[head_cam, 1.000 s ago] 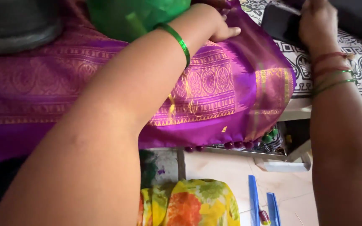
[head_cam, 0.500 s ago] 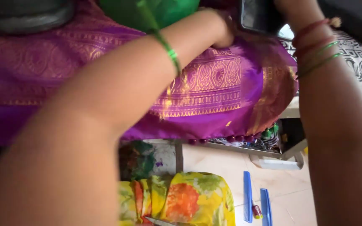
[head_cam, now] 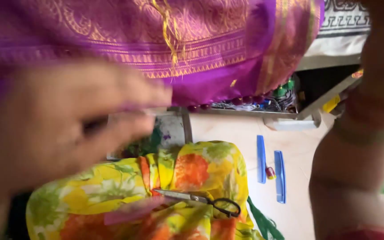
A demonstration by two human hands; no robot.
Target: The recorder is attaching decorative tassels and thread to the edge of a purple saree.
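The fingers of the left hand fill the left half of the view, close to the camera and heavily blurred; they appear loosely curled with a dark gap between thumb and forefinger, but whether they are pinched on anything cannot be determined. A blurred pink strip shows below this hand, over the lap; contact with the fingers cannot be confirmed. Of the right hand only the forearm is visible at the right edge, rising out of the top of the frame, with a green bangle around the wrist; its fingers are outside the view, so their state cannot be told. The purple cloth with gold woven borders spans the upper part of the view, draped over the edge of a raised surface, with loose gold threads hanging from it and a row of dark red beads along its lower hem. Below the left hand lies a yellow, orange and green floral fabric on the lap. A pair of scissors with black handles rests on this fabric, blades closed and pointing left. On the pale floor to the right lie two blue combs, roughly parallel, with a small red and yellow object between them. A patterned black-and-white cloth covers the surface at upper right.
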